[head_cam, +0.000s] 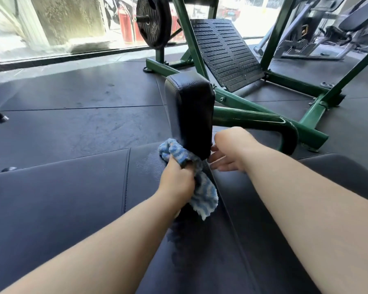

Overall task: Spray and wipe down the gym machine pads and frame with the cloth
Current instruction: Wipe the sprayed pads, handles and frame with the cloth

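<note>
A blue-and-white striped cloth [202, 192] is bunched in my left hand [176, 179], which grips it and presses it against the lower left side of an upright black pad [189, 111]. My right hand [229, 151] reaches in from the right with straight fingers at the pad's lower right edge, touching or nearly touching it. Below both arms lies the wide dark seat pad [72, 198], with a damp patch near its centre seam. The green frame [253, 117] curves out behind the upright pad. No spray bottle is in sight.
A black ribbed footplate [225, 52] leans on the green frame beyond the pad. A 10 kg weight plate [153, 22] hangs on a peg at the back left by the window. Another machine [327, 35] stands at the far right. Dark rubber flooring [72, 115] spreads to the left.
</note>
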The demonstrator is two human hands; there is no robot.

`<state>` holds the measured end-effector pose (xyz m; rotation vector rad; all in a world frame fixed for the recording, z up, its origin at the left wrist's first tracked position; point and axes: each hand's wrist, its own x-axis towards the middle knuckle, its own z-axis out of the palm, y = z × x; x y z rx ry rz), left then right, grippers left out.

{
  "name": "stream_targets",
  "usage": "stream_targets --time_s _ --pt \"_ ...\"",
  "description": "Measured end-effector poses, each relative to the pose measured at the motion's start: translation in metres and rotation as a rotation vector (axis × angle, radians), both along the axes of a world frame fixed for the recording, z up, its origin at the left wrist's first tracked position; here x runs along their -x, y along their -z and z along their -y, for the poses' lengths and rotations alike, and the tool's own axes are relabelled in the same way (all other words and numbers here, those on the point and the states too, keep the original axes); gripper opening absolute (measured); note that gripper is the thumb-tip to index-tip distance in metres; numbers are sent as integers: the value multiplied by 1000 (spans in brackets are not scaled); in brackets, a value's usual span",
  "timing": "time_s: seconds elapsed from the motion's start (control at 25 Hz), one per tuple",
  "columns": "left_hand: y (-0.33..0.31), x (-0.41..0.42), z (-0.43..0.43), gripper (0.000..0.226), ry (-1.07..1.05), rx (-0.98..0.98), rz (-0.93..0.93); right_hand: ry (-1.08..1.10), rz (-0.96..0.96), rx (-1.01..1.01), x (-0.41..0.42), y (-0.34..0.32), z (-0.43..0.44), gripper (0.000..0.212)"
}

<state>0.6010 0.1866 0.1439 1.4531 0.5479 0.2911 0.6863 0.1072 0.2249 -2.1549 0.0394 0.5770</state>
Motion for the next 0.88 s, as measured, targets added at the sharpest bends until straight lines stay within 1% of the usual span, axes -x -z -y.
stream_targets --time_s 0.04,0.08,0.12,0.16,0.24,0.32,0.36,0.44,0.52,0.64,0.72,0.8,0.88 --pt "-4 -6 -4 24 -45 237 76 -31 -95 37 4 2 4 24" --pt "-9 -14 -13 20 -83 491 103 -35 -150 36 6 4 7 26" --pt "-13 -19 -18 11 -98 668 132 -25 -182 2 4 6 9 28" --pt "-14 -21 -17 8 -102 792 149 -8 -200 -49 1 7 10 30" --pt "-14 -22 -14 27 -108 873 133 29 -216 -129 -3 7 11 31" --pt "-14 -28 -14 35 -75 920 147 26 -219 -140 -4 10 9 29" --pt "-13 -29 -15 35 -49 934 154 21 -220 -134 -3 12 8 28" --pt "-7 -31 -22 25 -7 907 149 11 -221 -113 -3 14 6 27" --pt "2 -28 -27 12 12 842 98 17 -217 -110 -5 16 6 25" --pt "6 -12 -29 8 51 758 -4 30 -219 -86 -5 19 5 22" --pt "2 3 -29 12 46 742 -46 -52 -232 27 -2 18 7 22" --pt "-7 24 -29 15 64 703 -67 -223 -305 191 6 12 8 20" --pt "-17 45 -32 33 119 698 -46 -377 -376 300 18 0 8 25"
